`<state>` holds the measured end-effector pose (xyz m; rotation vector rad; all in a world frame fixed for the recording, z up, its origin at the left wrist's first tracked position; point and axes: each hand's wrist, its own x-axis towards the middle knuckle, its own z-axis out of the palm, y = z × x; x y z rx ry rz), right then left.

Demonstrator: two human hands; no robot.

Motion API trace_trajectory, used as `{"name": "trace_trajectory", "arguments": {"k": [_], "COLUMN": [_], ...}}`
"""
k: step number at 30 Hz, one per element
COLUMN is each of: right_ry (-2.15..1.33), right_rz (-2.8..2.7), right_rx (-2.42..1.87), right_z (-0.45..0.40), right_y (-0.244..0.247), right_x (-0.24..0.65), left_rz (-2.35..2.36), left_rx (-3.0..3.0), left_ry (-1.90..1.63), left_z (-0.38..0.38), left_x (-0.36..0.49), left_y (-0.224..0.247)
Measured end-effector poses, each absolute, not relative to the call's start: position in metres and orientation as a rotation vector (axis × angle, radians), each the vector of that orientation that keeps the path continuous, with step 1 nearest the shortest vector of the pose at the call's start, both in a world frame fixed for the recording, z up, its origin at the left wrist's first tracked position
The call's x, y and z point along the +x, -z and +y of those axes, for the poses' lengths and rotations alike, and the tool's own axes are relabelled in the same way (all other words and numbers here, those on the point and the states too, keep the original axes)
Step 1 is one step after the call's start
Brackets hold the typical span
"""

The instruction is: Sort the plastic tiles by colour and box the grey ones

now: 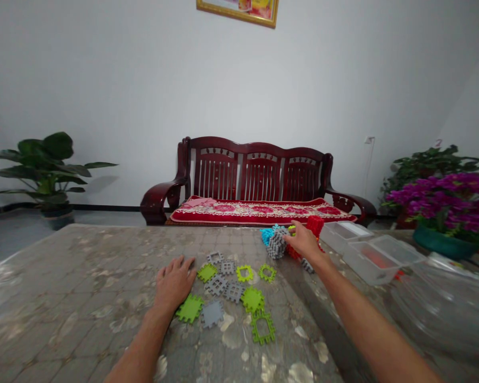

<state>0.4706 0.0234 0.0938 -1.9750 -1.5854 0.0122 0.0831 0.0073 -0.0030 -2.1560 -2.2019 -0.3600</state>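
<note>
My left hand (174,282) lies flat on the table, fingers loosely spread and holding nothing. Beside it are flat interlocking toy tiles with notched edges: solid green ones such as the green tile (190,309), grey ones such as the grey tile (212,314), and open yellow-green frames like the frame tile (245,273). Farther off, my right hand (304,243) reaches into a group of stacked tiles. Its thumb and forefinger close around a yellow-green tile (291,230), partly hidden by the fingers. Around it stand a grey stack (277,243), blue tiles (267,234) and a red stack (315,225).
Clear plastic boxes (369,264) with open lids stand on the right, red pieces inside one. Nearer is a large transparent container (451,308). Purple flowers in a teal pot (443,239) sit at the far right. A wooden bench (259,175) is beyond the patterned table (104,287).
</note>
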Motion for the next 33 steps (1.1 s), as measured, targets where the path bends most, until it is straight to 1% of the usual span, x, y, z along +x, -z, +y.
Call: {"name": "trace_trajectory", "arguments": {"k": [6,10,13,23,33], "right_ry": [0.039,0.032,-0.002,0.084,0.08], "right_rz": [-1.412,-1.308,-1.267,-1.233,-1.276], "right_rx": [-1.795,-1.816,-1.869,-2.069,-2.194], "right_z": [0.009,0.001,0.004,0.018,0.025], "right_y": [-0.068,-0.044,-0.035,-0.037,-0.042], "right_x": [0.468,0.452,0.439,0.418,0.419], "left_rz": [-2.194,-2.183,-2.187,-2.226,-2.216], "left_rx": [-2.174,-2.174,-2.174,-2.176,-2.169], "left_ry": [0.34,0.378,0.361,0.314,0.352], "left_z": [0.007,0.007,0.007,0.004,0.005], "left_x": [0.083,0.083,0.083,0.086,0.085], "left_y": [0.001,0.003,0.002,-0.005,-0.002]}}
